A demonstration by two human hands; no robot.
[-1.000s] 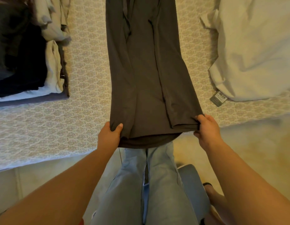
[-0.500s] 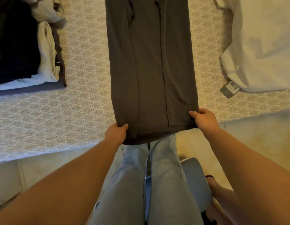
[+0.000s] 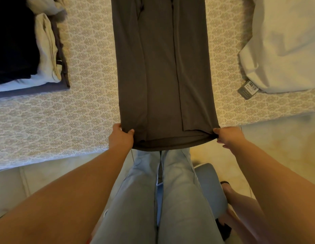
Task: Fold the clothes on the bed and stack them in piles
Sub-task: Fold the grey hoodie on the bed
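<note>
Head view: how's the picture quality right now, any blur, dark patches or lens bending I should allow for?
Head view: warm, dim light; the brown garment and both hands, left hand and right hand, are fairly sharp. The dark pile at upper left is nearly black, with no detail. The white fabric at upper right looks soft and washed out. The wide-angle lens bows the bed edge and stretches the forearms.

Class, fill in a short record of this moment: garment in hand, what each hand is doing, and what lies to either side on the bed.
garment: brown garment, laid lengthwise on the bed
left hand: grips near left corner
right hand: pinches near right corner
left side: stack of clothes
right side: white garment with tag
</note>
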